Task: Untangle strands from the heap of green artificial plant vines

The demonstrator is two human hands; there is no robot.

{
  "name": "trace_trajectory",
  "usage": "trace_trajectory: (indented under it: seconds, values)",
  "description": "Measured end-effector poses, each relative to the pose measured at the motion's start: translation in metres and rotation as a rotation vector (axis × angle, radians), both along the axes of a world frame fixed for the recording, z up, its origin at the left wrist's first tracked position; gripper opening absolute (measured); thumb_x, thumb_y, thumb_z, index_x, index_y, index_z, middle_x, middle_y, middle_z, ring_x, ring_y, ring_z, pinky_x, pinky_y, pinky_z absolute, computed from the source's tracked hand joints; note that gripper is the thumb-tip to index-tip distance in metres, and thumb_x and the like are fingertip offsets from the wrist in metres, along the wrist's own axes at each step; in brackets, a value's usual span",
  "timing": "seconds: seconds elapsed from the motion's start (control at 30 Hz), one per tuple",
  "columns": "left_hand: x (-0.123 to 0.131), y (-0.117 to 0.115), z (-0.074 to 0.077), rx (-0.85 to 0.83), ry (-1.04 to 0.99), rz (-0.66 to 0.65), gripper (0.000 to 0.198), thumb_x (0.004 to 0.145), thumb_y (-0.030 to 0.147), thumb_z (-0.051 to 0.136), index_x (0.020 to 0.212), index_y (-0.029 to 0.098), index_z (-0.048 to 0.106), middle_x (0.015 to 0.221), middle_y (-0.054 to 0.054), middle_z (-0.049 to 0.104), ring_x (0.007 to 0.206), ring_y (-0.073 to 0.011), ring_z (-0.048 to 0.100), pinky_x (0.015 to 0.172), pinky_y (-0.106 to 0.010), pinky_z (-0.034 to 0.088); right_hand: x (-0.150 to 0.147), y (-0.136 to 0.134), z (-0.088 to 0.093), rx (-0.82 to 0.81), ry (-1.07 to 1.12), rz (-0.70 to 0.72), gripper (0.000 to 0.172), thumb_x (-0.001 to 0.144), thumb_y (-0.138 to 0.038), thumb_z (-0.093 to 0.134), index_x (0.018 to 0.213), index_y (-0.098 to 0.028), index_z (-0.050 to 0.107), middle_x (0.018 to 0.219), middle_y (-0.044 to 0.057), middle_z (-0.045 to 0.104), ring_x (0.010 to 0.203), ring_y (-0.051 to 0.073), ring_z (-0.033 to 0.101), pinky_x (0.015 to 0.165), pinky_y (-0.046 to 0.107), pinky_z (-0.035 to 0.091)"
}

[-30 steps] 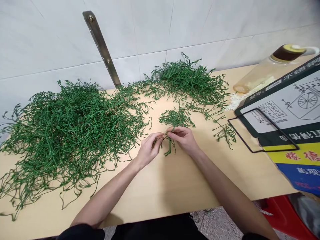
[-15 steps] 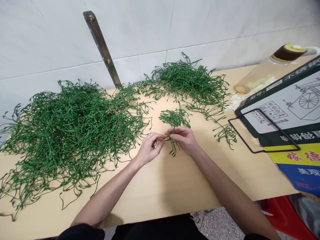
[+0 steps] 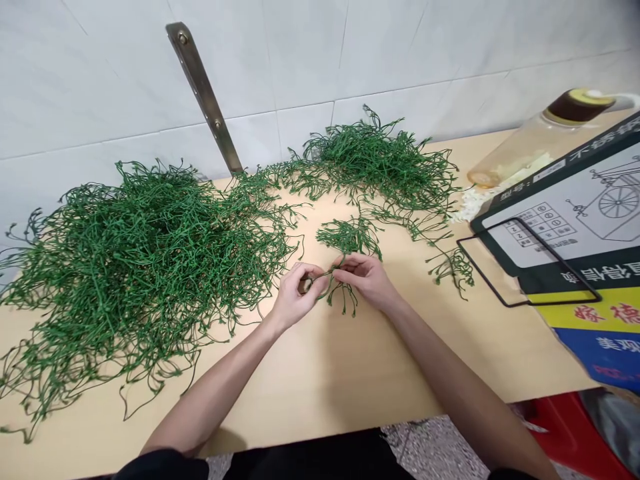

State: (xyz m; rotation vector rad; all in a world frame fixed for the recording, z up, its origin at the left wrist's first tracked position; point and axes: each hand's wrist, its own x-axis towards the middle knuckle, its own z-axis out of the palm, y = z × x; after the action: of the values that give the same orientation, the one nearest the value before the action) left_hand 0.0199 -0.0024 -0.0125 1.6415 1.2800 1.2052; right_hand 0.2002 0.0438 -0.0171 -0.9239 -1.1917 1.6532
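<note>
Near the middle of the table, both hands meet at a small bunch of thin green stems [image 3: 349, 235], which look like artificial plant sprigs with branching tips. My right hand [image 3: 369, 279] pinches the bunch at its waist, so tips fan out above and below the fingers. With thumb and fingertips together, my left hand [image 3: 299, 293] grips a thin green strand that runs across to the bunch. Exactly how the strand passes around the stems is hidden by the fingers. A large tangled heap of the same green stems [image 3: 150, 253] spreads to the left of my left hand.
Another pile of stems [image 3: 380, 160] lies at the back by the tiled wall, with loose sprigs [image 3: 453, 270] to its right. On the right are a printed cardboard box [image 3: 590, 220] with a black wire handle [image 3: 555, 257] and a bottle [image 3: 530, 147]. A metal bracket [image 3: 205, 97] rises against the wall.
My left hand has shifted slightly left and down, drawing the strand with it. The bunch has turned a little in my right hand, and its lower tips now hang differently.
</note>
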Motion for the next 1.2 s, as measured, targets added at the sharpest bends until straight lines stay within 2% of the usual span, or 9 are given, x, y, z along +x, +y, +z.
trace_trajectory:
  seconds: [0.07, 0.13, 0.27, 0.37, 0.53, 0.67, 0.87, 1.03, 1.2]
  values:
    - [0.0, 0.0, 0.003, 0.033, 0.026, -0.015, 0.016, 0.088, 0.034, 0.062, 0.084, 0.018, 0.063, 0.083, -0.005, 0.065, 0.08, -0.0158, 0.061, 0.074, -0.028, 0.048, -0.001, 0.0, 0.002, 0.014, -0.023, -0.003, 0.028, 0.061, -0.035, 0.088, 0.079, -0.02, 0.073, 0.069, -0.001, 0.069, 0.065, 0.012, 0.062, 0.066, 0.026, 0.053]
    - [0.001, -0.001, 0.003, 0.02, 0.002, -0.018, 0.019, 0.085, 0.037, 0.067, 0.086, 0.018, 0.062, 0.083, -0.005, 0.066, 0.079, -0.0158, 0.061, 0.072, -0.028, 0.049, -0.001, -0.001, 0.003, 0.027, -0.047, 0.006, 0.029, 0.061, -0.036, 0.088, 0.079, -0.019, 0.073, 0.07, -0.001, 0.068, 0.066, 0.012, 0.062, 0.067, 0.027, 0.054]
    - [0.003, 0.0, -0.004, -0.007, -0.087, -0.007, 0.024, 0.082, 0.037, 0.071, 0.092, 0.018, 0.06, 0.086, -0.005, 0.066, 0.078, -0.0145, 0.063, 0.074, -0.027, 0.05, -0.003, -0.002, 0.004, 0.044, -0.057, 0.013, 0.03, 0.062, -0.038, 0.087, 0.079, -0.019, 0.072, 0.071, 0.0, 0.069, 0.069, 0.014, 0.064, 0.07, 0.029, 0.055]
    - [0.003, 0.001, -0.008, 0.022, -0.03, -0.009, 0.023, 0.084, 0.035, 0.069, 0.098, 0.018, 0.062, 0.086, -0.005, 0.065, 0.08, -0.0151, 0.061, 0.076, -0.028, 0.05, -0.003, -0.002, 0.003, 0.062, -0.06, 0.021, 0.029, 0.063, -0.039, 0.086, 0.08, -0.02, 0.073, 0.073, 0.001, 0.069, 0.07, 0.015, 0.064, 0.071, 0.03, 0.056]
    - [0.001, 0.002, -0.004, 0.023, 0.074, 0.01, 0.015, 0.086, 0.033, 0.066, 0.089, 0.018, 0.066, 0.077, -0.003, 0.06, 0.073, -0.0143, 0.057, 0.061, -0.024, 0.044, -0.005, -0.002, 0.0, 0.079, -0.073, 0.015, 0.029, 0.063, -0.039, 0.086, 0.078, -0.019, 0.072, 0.072, 0.001, 0.068, 0.07, 0.014, 0.063, 0.069, 0.03, 0.055]
    - [0.001, 0.001, -0.002, 0.024, 0.095, -0.008, 0.013, 0.09, 0.03, 0.061, 0.088, 0.018, 0.065, 0.082, -0.005, 0.063, 0.078, -0.0151, 0.058, 0.068, -0.026, 0.047, -0.004, -0.003, 0.001, 0.106, -0.045, 0.044, 0.027, 0.065, -0.039, 0.085, 0.077, -0.02, 0.07, 0.074, 0.0, 0.066, 0.074, 0.015, 0.062, 0.073, 0.03, 0.054]
    - [0.001, -0.001, -0.008, -0.069, 0.061, -0.054, 0.019, 0.091, 0.034, 0.059, 0.098, 0.018, 0.066, 0.083, -0.005, 0.065, 0.075, -0.0143, 0.059, 0.064, -0.025, 0.047, 0.0, -0.002, 0.002, 0.121, -0.045, 0.082, 0.024, 0.065, -0.032, 0.084, 0.081, -0.02, 0.07, 0.078, 0.001, 0.067, 0.077, 0.016, 0.063, 0.077, 0.031, 0.053]
    - [0.002, 0.0, -0.002, 0.013, 0.127, -0.044, 0.014, 0.089, 0.03, 0.062, 0.095, 0.02, 0.069, 0.082, -0.005, 0.068, 0.076, -0.0159, 0.061, 0.063, -0.026, 0.047, 0.0, -0.002, 0.0, 0.156, -0.12, 0.078, 0.019, 0.065, -0.022, 0.077, 0.08, -0.02, 0.067, 0.077, 0.001, 0.066, 0.074, 0.016, 0.062, 0.071, 0.029, 0.052]
    - [0.003, 0.0, 0.004, 0.094, 0.189, -0.024, 0.01, 0.09, 0.025, 0.06, 0.086, 0.02, 0.069, 0.077, -0.004, 0.068, 0.074, -0.0163, 0.058, 0.065, -0.028, 0.047, -0.001, -0.001, 0.001, 0.16, -0.16, 0.091, 0.015, 0.065, -0.014, 0.064, 0.078, -0.02, 0.065, 0.074, 0.0, 0.065, 0.074, 0.015, 0.062, 0.071, 0.029, 0.051]
